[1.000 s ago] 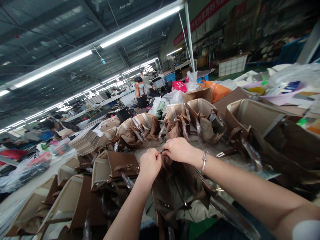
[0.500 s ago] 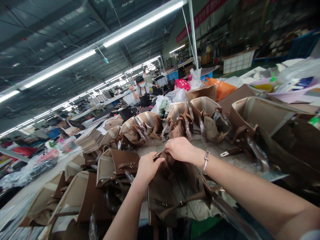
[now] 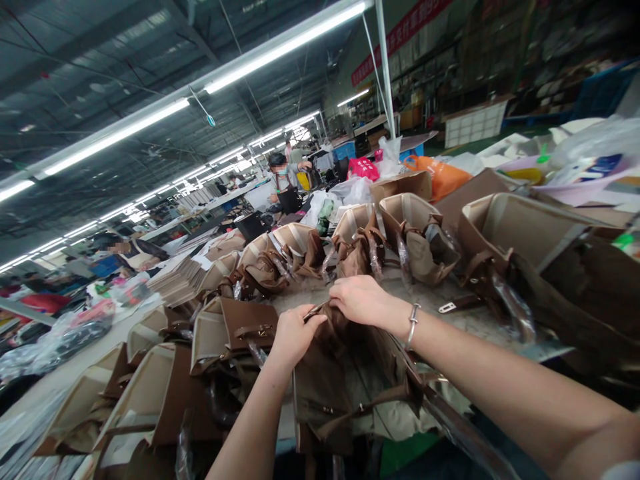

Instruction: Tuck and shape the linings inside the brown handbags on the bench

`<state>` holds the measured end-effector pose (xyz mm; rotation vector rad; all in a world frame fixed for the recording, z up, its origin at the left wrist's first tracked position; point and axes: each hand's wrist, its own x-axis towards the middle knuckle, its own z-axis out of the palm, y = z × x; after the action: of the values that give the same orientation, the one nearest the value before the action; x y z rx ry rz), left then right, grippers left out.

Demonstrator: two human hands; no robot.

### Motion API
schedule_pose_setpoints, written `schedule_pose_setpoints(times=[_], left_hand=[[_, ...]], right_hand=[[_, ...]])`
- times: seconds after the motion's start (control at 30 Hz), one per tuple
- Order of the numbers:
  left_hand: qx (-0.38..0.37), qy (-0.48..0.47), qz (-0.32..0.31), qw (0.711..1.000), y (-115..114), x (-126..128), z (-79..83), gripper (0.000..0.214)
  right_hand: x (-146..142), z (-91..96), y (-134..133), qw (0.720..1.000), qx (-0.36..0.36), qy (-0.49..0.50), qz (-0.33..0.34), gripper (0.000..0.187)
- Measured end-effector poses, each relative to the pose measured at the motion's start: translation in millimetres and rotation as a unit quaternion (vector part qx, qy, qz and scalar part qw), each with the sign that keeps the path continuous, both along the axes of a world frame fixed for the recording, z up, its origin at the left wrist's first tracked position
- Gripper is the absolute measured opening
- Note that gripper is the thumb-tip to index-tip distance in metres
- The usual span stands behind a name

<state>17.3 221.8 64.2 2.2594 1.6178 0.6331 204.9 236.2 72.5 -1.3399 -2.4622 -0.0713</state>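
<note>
A brown handbag point(image 3: 325, 383) lies on the table in front of me, its soft lining turned out and a strap with small metal fittings across it. My left hand point(image 3: 295, 333) pinches the bag's far edge between thumb and fingers. Close beside it, my right hand point(image 3: 363, 301), with a bracelet at the wrist, has its fingers closed on the same edge. The right fingertips are partly hidden behind the hand. A plastic-wrapped handle point(image 3: 470, 433) runs out from the bag toward the lower right.
Several half-made brown bags surround the work, such as a bag on the left point(image 3: 233, 327) and a large bag on the right point(image 3: 525, 233). An orange plastic bag point(image 3: 440, 177) lies behind them. Another person point(image 3: 285, 175) works farther back.
Both hands keep their grip on the bag's edge, nearly unmoved. In the background, the other person has shifted and a yellow item now shows near them.
</note>
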Motion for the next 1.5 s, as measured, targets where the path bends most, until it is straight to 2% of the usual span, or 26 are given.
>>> schedule_pose_setpoints(times=[0.3, 0.6, 0.83, 1.03, 1.2, 1.5], left_hand=[[-0.019, -0.036, 0.016, 0.999, 5.8, -2.0, -5.7, 0.022], [-0.003, -0.012, 0.029, 1.0, 5.1, -0.2, -5.3, 0.024], [0.001, 0.005, 0.03, 1.0, 5.4, 2.6, -5.3, 0.021], [-0.004, -0.015, -0.005, 1.0, 3.9, 2.1, -5.1, 0.025], [-0.017, -0.021, -0.026, 0.999, 2.5, 4.4, -2.4, 0.024], [-0.017, -0.012, -0.018, 1.0, 4.4, 7.9, 1.0, 0.024]], right_hand=[[-0.2, 0.1, -1.0, 1.0, 0.003, 0.007, -0.007, 0.023], [-0.6, -0.2, -0.4, 1.0, -0.001, 0.005, -0.006, 0.024], [4.7, 5.7, -2.5, 0.998, -0.011, 0.009, 0.067, 0.028], [-1.9, 5.6, 2.9, 0.997, -0.015, -0.007, 0.08, 0.023], [-2.8, 4.2, 6.2, 0.997, -0.027, -0.01, 0.067, 0.027], [-8.3, 5.5, 7.1, 0.998, -0.025, -0.027, 0.047, 0.03]])
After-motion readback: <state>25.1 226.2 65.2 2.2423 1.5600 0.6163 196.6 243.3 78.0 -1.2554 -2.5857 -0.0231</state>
